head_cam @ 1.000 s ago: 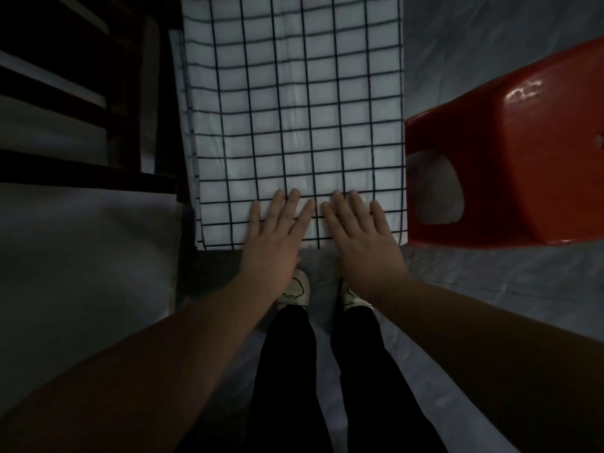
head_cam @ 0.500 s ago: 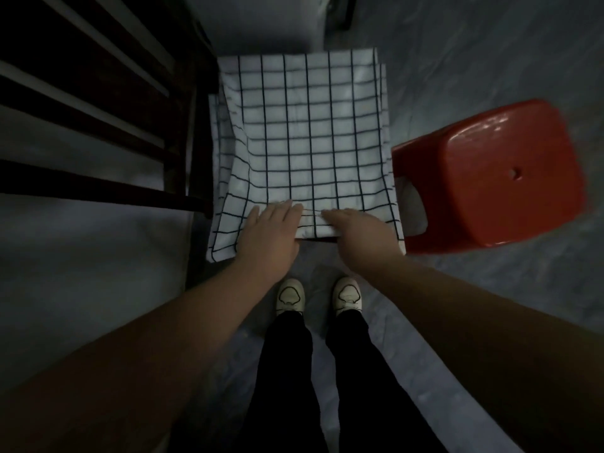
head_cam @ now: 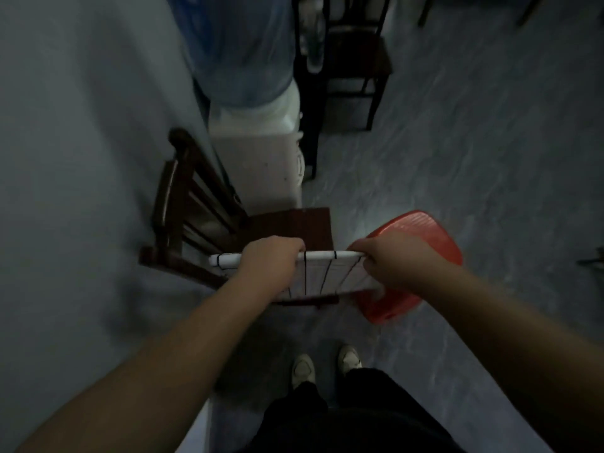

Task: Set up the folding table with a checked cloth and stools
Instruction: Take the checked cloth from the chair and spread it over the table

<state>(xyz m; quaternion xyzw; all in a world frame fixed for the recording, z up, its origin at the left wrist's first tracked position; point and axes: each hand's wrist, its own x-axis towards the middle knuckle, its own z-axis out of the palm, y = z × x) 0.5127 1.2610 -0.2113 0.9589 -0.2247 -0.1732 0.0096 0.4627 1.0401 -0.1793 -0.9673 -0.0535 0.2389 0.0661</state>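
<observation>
Hands: left hand (head_cam: pixel 271 258) and right hand (head_cam: pixel 390 261) both grip folded checked cloth (head_cam: pixel 327 273) between them | red stool (head_cam: pixel 434 237) just behind right hand | Progress: seems early, cloth not spread, no table visible

1. A dim domestic room (likely a dining corner): dark wooden chairs (head_cam: pixel 196 217) at centre left and at the top.
2. A water dispenser (head_cam: pixel 258 165) at upper centre, a red plastic stool (head_cam: pixel 421 230) right of centre, a grey marbled floor (head_cam: pixel 474 158).
</observation>
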